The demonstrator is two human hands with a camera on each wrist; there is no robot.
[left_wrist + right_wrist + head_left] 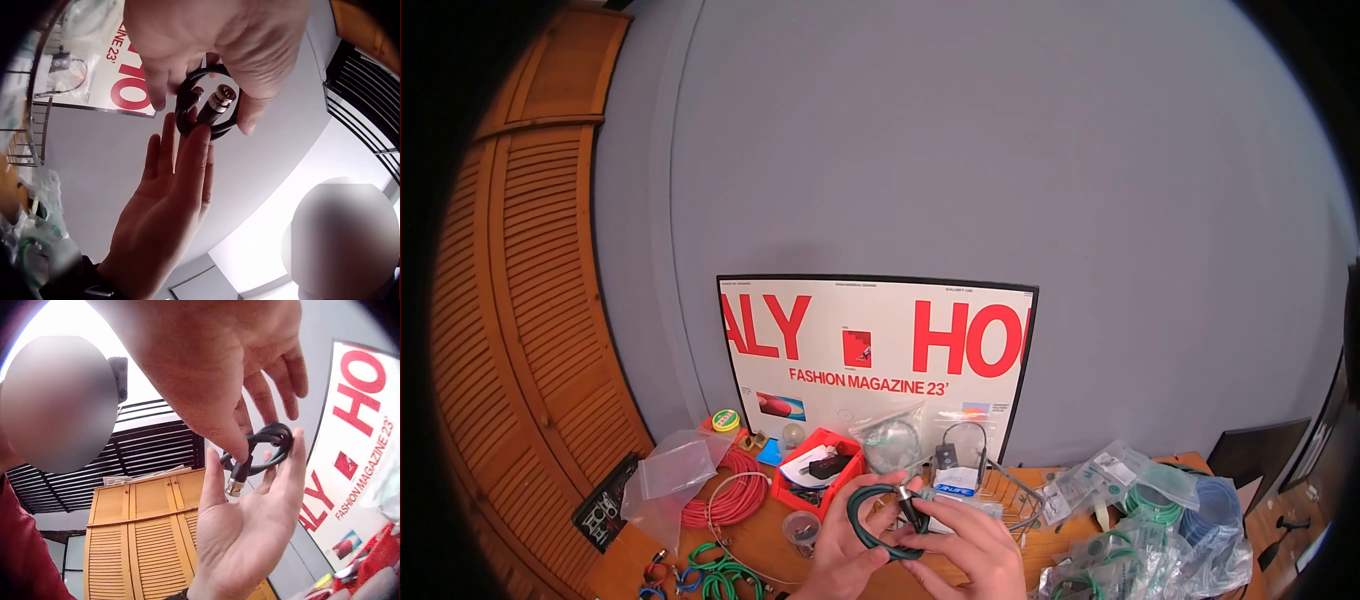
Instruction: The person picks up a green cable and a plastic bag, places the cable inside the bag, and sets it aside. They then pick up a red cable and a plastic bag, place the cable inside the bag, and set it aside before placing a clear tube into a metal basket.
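A dark cable (855, 515) is wound into a small coil and held up over the desk. It ends in a silver BNC-style connector (222, 97) with a black sleeve; a second, darker end shows inside the loop in the left wrist view. My left hand (850, 548) holds the coil from the side, thumb and fingertips on opposite sides of the loop. My right hand (972, 545) pinches the cable at the connector's sleeve (242, 467) between thumb and forefinger. The other right fingers are spread, as the right wrist view shows.
Behind the hands stand a red bin (820, 460), a clear tub (801, 529) and a wire rack (1012, 492). Red cable (735, 490) and green cables (725, 575) lie left. Bagged cables (1135, 550) pile up right. A monitor (880, 345) stands at the back.
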